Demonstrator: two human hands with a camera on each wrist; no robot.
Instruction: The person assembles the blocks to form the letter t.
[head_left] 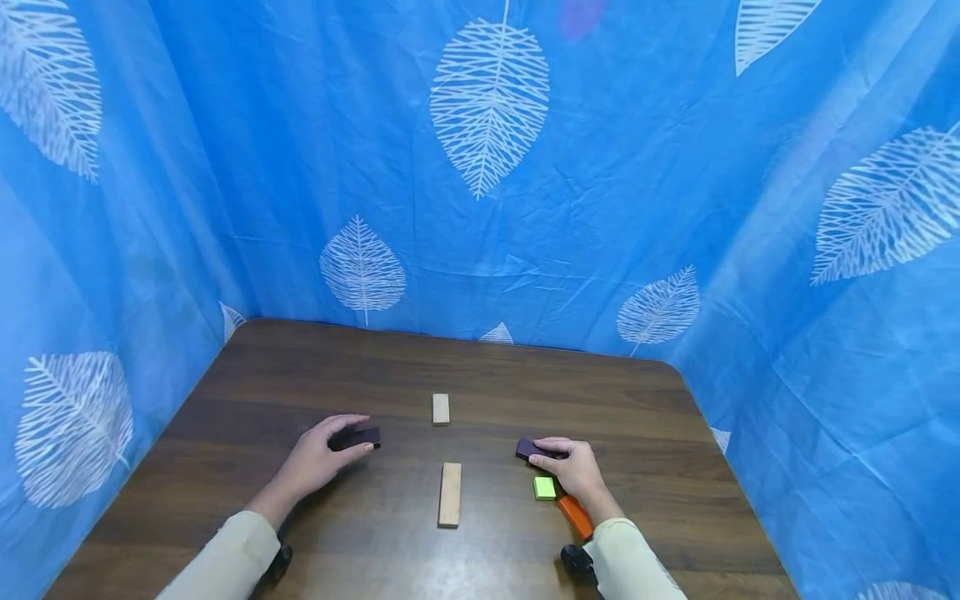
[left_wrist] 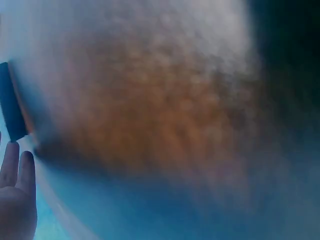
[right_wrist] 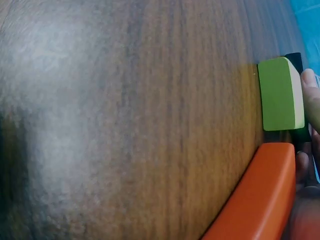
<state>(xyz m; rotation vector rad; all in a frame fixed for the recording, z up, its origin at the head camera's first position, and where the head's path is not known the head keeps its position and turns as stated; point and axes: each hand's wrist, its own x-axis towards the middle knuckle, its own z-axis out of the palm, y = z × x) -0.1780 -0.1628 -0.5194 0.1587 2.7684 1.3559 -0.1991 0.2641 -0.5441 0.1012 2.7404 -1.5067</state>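
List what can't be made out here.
- Head: left end of left dark block, hidden by left hand; grip unclear.
- Head: right end of right dark block, hidden by right hand.
- Left wrist: most of the picture, blurred; left hand cut off by left edge.
- Right wrist: orange block, cut off by bottom edge.

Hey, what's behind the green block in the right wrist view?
A dark block, held by the right hand, shows past the upper end of the green block; the dark block's middle is covered.
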